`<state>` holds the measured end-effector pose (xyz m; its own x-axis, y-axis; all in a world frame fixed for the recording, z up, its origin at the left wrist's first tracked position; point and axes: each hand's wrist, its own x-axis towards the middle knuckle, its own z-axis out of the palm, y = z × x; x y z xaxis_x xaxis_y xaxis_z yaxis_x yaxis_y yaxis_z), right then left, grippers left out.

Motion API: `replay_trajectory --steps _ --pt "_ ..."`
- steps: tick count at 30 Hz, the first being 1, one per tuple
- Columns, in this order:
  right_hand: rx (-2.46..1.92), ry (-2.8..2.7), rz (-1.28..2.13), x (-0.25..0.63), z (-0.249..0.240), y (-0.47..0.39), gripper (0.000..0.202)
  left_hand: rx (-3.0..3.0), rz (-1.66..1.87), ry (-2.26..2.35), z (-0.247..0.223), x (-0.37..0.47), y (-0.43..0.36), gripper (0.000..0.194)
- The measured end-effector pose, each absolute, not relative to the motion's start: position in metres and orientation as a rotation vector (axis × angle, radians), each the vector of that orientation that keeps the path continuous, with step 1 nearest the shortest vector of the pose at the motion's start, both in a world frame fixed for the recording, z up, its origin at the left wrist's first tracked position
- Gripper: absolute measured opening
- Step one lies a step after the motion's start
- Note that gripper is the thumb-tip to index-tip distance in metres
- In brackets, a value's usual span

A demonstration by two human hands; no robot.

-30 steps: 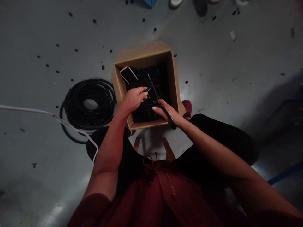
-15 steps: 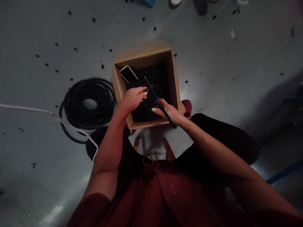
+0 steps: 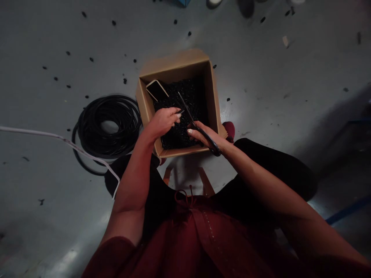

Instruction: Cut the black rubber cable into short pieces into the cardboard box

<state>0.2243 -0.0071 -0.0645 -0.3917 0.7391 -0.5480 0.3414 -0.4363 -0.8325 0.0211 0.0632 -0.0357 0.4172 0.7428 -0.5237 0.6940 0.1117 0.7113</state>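
Over an open cardboard box [image 3: 216, 96], my left hand [image 3: 164, 120] is closed, with a small dark ribbed piece [image 3: 181, 111] pinched at its fingertips. My right hand [image 3: 206, 135] grips a pair of black scissors [image 3: 188, 110], whose blades point up and left past the piece. The blades look apart from the piece by a small gap. Under both hands, the box holds a heap of small shiny black pieces [image 3: 188, 90]. A flat dark rectangle with a pale edge [image 3: 157, 90], like a phone, leans in the box's far left corner.
A coil of black hose or cable [image 3: 110, 106] lies on the floor left of the box. A white cord [image 3: 72, 144] crosses from the left to my leg. Small black bits [image 3: 114, 23] are scattered over the grey floor [image 3: 261, 77]. Shoes [image 3: 214, 3] show at the top edge.
The scissors have turned in my right hand, so their handle loops show more, and the blades have shifted slightly away from the piece. My left hand stays nearly still, holding the piece.
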Motion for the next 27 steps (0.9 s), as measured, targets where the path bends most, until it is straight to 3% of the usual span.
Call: replay_trajectory --steps 16,22,27 --pt "-1.832 -1.705 1.608 0.221 -0.066 -0.009 0.040 1.567 0.087 1.286 -0.040 0.026 0.059 0.037" --pt "-1.863 -1.601 1.640 0.225 -0.070 -0.008 0.032 1.626 -0.110 1.314 -0.044 0.022 0.060 0.024" --pt "-1.874 -1.611 1.709 0.220 -0.081 -0.015 0.030 1.765 -0.378 1.307 -0.051 0.020 0.060 0.025"
